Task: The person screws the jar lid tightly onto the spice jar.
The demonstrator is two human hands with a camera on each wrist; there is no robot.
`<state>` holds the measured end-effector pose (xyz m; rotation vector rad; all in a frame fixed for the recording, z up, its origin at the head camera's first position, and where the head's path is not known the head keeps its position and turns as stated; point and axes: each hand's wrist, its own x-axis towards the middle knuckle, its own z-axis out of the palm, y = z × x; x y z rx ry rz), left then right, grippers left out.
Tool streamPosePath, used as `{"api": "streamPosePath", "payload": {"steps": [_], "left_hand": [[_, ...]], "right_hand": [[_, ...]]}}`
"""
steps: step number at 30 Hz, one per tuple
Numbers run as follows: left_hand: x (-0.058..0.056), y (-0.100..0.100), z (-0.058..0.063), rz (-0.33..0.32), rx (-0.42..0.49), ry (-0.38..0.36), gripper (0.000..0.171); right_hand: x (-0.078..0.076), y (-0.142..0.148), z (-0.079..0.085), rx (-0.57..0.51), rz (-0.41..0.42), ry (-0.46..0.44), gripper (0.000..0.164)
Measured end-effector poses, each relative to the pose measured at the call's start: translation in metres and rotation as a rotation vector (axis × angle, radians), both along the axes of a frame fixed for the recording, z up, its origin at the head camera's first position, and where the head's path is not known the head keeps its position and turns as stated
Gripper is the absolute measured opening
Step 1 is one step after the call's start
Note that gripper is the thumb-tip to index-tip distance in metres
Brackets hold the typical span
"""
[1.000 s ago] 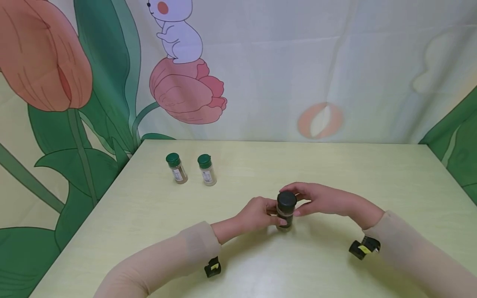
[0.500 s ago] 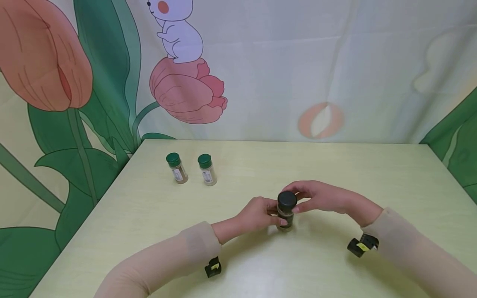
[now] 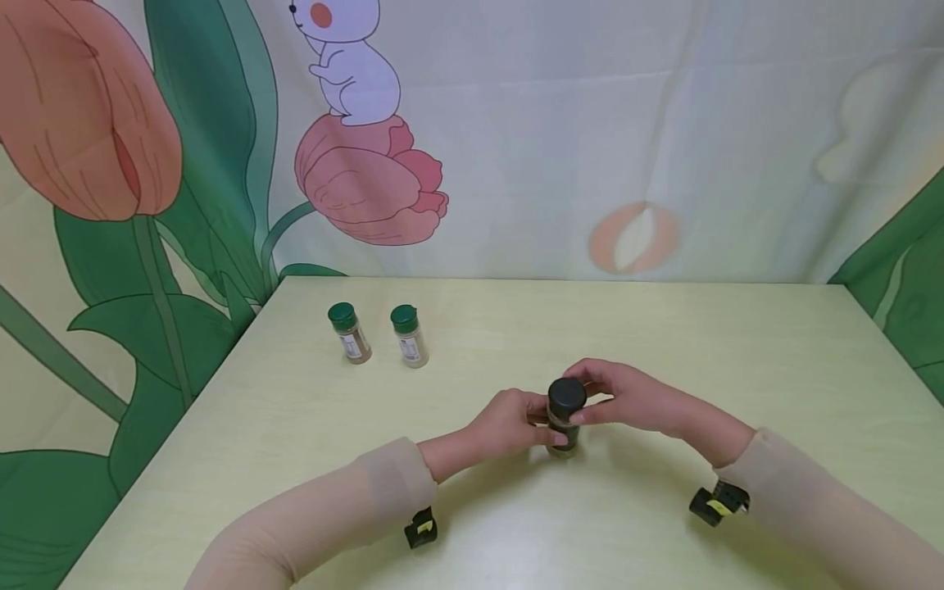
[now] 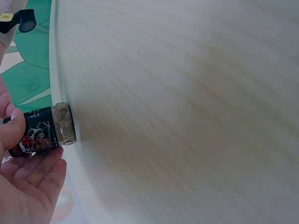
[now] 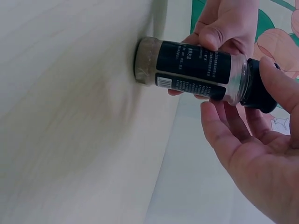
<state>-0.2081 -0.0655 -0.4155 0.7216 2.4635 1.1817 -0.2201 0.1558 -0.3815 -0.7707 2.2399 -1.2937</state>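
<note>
A clear spice jar [image 5: 194,67] with a black label and a black cap [image 3: 566,397] stands upright on the table, right of its middle in the head view. My left hand [image 3: 509,424] grips the lower body from the left, thumb across the front. From the right, my right hand [image 3: 627,399] holds the cap, its thumb at the front and fingers behind. The left wrist view shows brownish contents at the jar's base [image 4: 64,123], which meets the table. Part of the label is hidden by the left thumb and fingers.
Two small jars with green caps stand at the table's back left: a brown-filled jar [image 3: 354,340] and a paler jar [image 3: 411,344]. A printed cloth [image 3: 516,164] hangs behind the table [image 3: 472,516]. Each wrist carries a small black camera [image 3: 422,528].
The right hand's fingers and thumb have shifted slightly leftward round the cap, and its wrist has turned a little. The left hand and the jar stay in place.
</note>
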Motion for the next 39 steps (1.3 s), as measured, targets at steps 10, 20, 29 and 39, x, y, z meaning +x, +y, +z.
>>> {"api": "streamPosePath", "payload": {"steps": [10, 20, 29, 39], "left_hand": [[-0.001, 0.0, 0.0, 0.005, 0.001, 0.005, 0.026], [0.0, 0.0, 0.0, 0.008, -0.005, 0.004, 0.026], [-0.001, 0.001, 0.0, 0.003, -0.008, 0.016, 0.025], [0.0, 0.001, 0.0, 0.003, -0.009, 0.007, 0.027]], "right_hand": [[0.006, -0.003, -0.006, -0.031, -0.088, 0.037, 0.041], [0.011, -0.008, -0.008, -0.05, -0.123, 0.061, 0.042], [0.009, -0.005, -0.005, -0.036, -0.078, 0.045, 0.05], [-0.009, 0.005, 0.012, 0.056, 0.129, -0.061, 0.058]]}}
